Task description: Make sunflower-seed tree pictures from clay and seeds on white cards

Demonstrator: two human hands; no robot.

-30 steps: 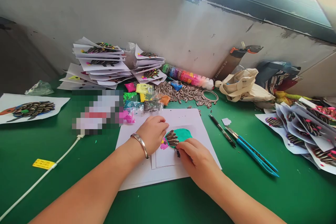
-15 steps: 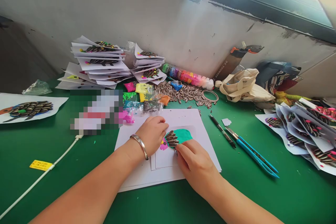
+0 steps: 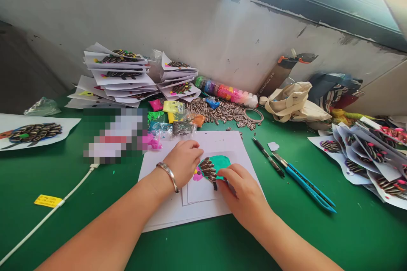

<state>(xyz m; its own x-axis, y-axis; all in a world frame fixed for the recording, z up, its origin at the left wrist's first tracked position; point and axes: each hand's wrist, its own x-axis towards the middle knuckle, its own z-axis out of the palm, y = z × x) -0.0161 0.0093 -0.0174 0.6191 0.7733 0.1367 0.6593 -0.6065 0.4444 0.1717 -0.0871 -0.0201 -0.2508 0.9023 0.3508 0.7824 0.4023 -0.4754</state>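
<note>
A small paper picture (image 3: 200, 194) lies on larger white sheets (image 3: 159, 216). Its teal clay body (image 3: 220, 161) carries overlapping sunflower seeds (image 3: 208, 170) on the left side. A pink clay piece (image 3: 197, 175) with a dark dot sits left of the seeds, and a short dark leg shows underneath. My left hand (image 3: 182, 163), a silver bangle on its wrist, rests on the paper beside the pink piece, fingers loosely bent and holding nothing visible. At the lower right of the seeds is my right hand (image 3: 240, 188), thumb and index fingertip slightly apart.
Loose sunflower seeds (image 3: 219, 112) and clay packets (image 3: 173, 108) lie behind the sheets. To the right are a pen (image 3: 269, 159) and a blue cutter knife (image 3: 310, 188). Stacked seed pictures (image 3: 119, 78) stand at back left, with others (image 3: 369, 152) at right. A white cable (image 3: 73, 190) crosses the left.
My right hand has drawn back slightly to the right from the seeds, its thumb and index finger parting. More of the dark leg shows. My left hand has stayed in place.
</note>
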